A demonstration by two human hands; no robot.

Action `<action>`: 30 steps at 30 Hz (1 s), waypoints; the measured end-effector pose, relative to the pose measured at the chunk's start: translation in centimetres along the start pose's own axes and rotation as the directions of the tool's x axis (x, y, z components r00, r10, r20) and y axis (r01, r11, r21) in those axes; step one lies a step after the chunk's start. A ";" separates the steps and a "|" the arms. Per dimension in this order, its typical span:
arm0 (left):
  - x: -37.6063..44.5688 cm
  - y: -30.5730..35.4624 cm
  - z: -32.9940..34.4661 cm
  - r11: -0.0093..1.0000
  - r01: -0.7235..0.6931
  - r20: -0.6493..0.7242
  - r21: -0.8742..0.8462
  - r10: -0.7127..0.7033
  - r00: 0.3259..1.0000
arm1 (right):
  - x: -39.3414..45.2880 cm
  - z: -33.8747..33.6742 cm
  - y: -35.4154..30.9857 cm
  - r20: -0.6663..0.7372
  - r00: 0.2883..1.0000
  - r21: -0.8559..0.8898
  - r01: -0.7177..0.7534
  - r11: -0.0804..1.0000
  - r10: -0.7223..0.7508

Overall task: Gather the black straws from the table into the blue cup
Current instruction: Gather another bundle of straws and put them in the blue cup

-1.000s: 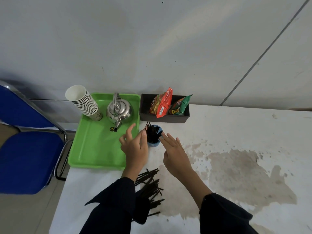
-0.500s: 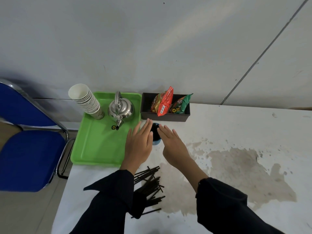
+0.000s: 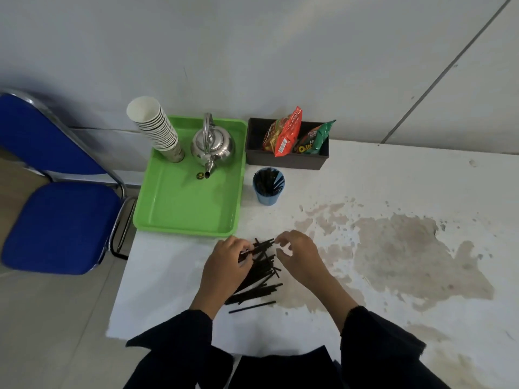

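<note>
A blue cup [image 3: 268, 195] stands on the white table just right of the green tray, with several black straws upright inside it. A loose pile of black straws [image 3: 262, 277] lies on the table nearer to me. My left hand [image 3: 224, 266] rests on the pile's upper left, its fingers closed around the ends of some straws. At the pile's upper right is my right hand [image 3: 299, 255], with its fingers curled and apart and its fingertips close to the straw ends. Nothing is visibly held in it.
A green tray [image 3: 182, 211] at the table's back left carries a steel kettle [image 3: 212, 146] and a stack of paper cups [image 3: 157, 130]. A dark box of snack packets [image 3: 286, 161] sits against the wall. A blue chair [image 3: 56, 220] stands left of the table's edge.
Both hands have pulled back from the blue cup toward me and come down onto the straw pile. The cup, earlier hidden between my hands, now stands in plain sight.
</note>
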State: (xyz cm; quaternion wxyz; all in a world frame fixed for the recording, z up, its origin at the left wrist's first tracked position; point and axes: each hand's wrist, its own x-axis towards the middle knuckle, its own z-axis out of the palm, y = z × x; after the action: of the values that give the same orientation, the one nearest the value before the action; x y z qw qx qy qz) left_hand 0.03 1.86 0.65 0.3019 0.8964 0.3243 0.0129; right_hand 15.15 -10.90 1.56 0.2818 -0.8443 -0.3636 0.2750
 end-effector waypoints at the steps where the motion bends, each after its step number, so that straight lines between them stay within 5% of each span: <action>1: -0.6 -0.6 0.7 0.999 0.051 0.063 -0.002 -0.051 0.997 | -0.4 0.7 0.4 0.051 0.997 -0.018 -0.048 0.999 0.049; 4: -1.7 -1.6 2.4 0.985 0.171 0.221 -0.008 -0.165 0.961 | -1.2 2.6 1.1 0.135 0.978 -0.065 -0.150 0.987 0.158; 14: -1.4 -1.1 3.3 0.990 0.121 0.203 0.077 -0.135 0.970 | -1.0 4.8 1.0 0.146 0.979 -0.247 -0.106 0.963 0.145; 21: -1.1 -0.4 2.4 0.986 -0.028 -0.063 0.162 0.039 0.997 | -1.3 4.4 1.7 0.102 0.993 -0.270 -0.031 0.962 0.060; 26: 0.7 -1.1 3.2 0.966 -0.086 0.166 0.246 0.046 0.985 | -1.7 3.8 1.9 0.036 0.986 -0.137 -0.154 0.978 0.161; 30: 1.0 -1.7 3.1 0.942 -0.109 0.178 0.318 0.053 0.983 | -2.4 3.5 2.1 0.059 0.973 -0.095 -0.216 0.972 0.223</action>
State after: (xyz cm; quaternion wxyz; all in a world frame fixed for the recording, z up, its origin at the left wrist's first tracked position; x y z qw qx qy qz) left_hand 0.51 1.78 -3.01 0.1746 0.9445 0.2583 -0.1036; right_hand 12.33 -13.03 -1.67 0.1993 -0.8809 -0.2893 0.3173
